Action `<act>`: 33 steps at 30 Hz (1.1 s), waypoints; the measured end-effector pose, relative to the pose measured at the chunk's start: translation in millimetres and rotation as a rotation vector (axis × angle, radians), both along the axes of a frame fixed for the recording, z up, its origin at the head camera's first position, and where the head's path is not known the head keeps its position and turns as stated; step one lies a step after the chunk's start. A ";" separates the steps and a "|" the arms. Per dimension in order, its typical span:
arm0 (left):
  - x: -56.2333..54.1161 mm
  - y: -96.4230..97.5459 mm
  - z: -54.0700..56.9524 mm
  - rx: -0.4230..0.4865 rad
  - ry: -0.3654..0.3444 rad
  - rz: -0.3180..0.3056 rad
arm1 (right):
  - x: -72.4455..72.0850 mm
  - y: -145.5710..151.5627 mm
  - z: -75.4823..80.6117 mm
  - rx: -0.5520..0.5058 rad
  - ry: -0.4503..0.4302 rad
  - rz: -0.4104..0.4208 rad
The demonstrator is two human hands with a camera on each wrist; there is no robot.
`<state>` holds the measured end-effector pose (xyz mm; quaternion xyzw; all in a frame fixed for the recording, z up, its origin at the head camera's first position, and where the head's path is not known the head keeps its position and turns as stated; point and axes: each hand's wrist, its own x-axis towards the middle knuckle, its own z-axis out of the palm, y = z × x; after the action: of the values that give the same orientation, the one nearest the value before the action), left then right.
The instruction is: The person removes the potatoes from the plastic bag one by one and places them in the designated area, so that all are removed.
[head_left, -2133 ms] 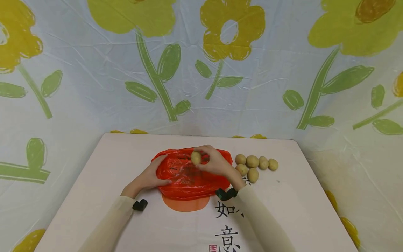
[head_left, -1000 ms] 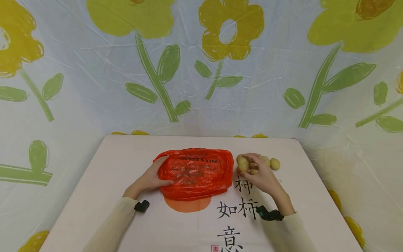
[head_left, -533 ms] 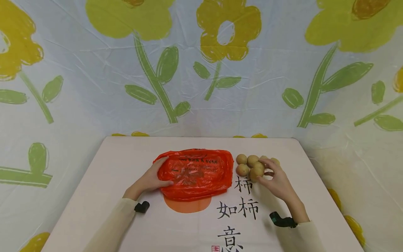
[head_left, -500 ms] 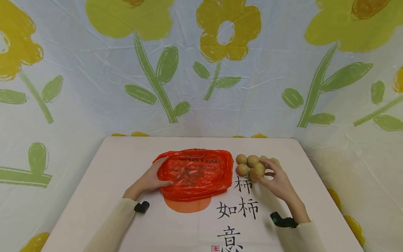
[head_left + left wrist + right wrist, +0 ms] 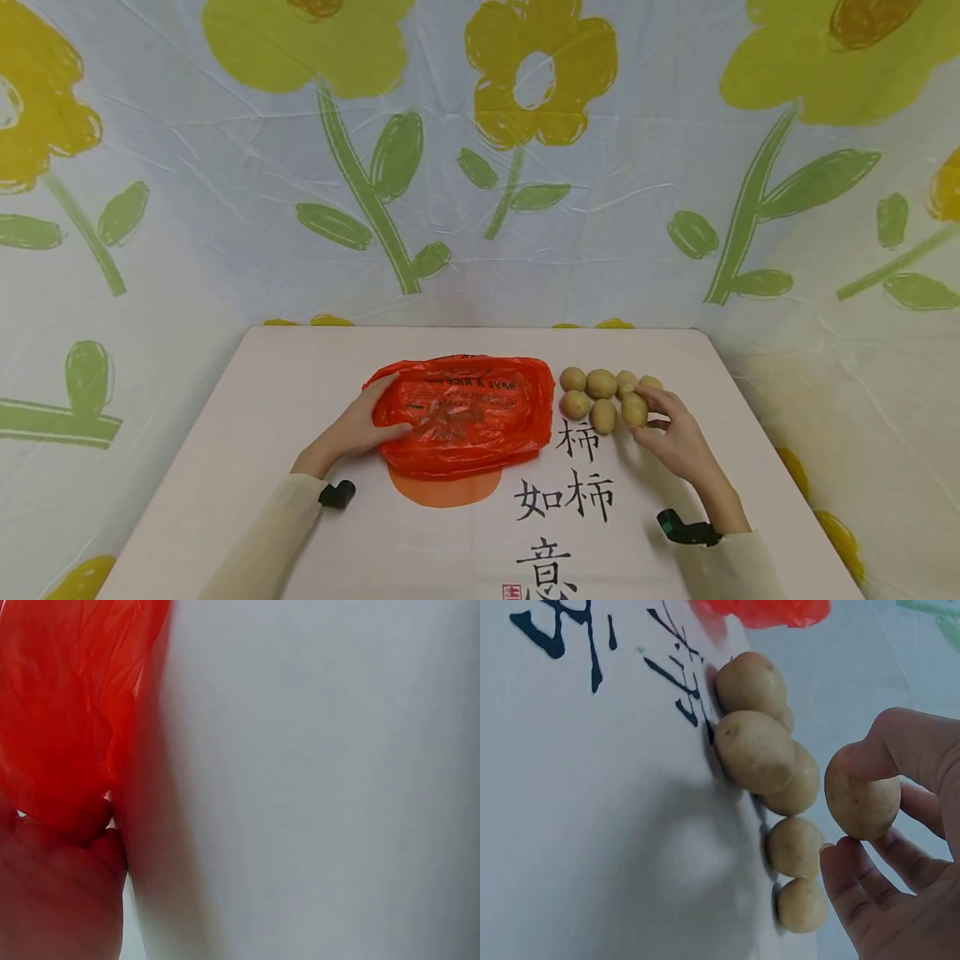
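My right hand point(image 5: 678, 437) pinches a pale yellow potato point(image 5: 634, 409) between thumb and fingers. In the head view this potato is at the right end of the front row of potatoes. In the right wrist view the held potato point(image 5: 859, 799) shows thumb on one side and fingertips on the other. Beside it, several similar potatoes point(image 5: 602, 384) lie in two close rows. My left hand point(image 5: 358, 423) holds the left end of a crumpled red plastic bag point(image 5: 465, 417), thumb in front and fingers behind. In the left wrist view, fingertips lie against the bag point(image 5: 67, 712).
The pale table point(image 5: 300, 533) bears black brush characters point(image 5: 543, 500) and an orange printed shape point(image 5: 446, 492) partly under the bag. Behind it hangs a white cloth point(image 5: 285, 150) with yellow flowers. The potatoes stand just right of the bag.
My right hand has carried the potato from above the bag to the right, past the front potatoes to the row's end. My left hand has stayed at the bag's left end.
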<state>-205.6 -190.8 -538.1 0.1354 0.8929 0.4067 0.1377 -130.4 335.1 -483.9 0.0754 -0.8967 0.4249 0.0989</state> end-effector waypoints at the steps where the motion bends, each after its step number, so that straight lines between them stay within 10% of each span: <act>1: 0.1 0.0 0.5 0.001 -0.003 0.002 | -0.4 1.0 -1.6 0.001 -0.008 -0.006; 33: 1.3 -0.1 2.6 -0.009 0.009 0.016 | -11.8 18.9 -37.7 0.077 -0.116 -0.024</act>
<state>-204.3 -190.9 -535.5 0.1297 0.8964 0.4031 0.1310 -142.2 354.0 -521.5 0.0439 -0.9173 0.3926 0.0490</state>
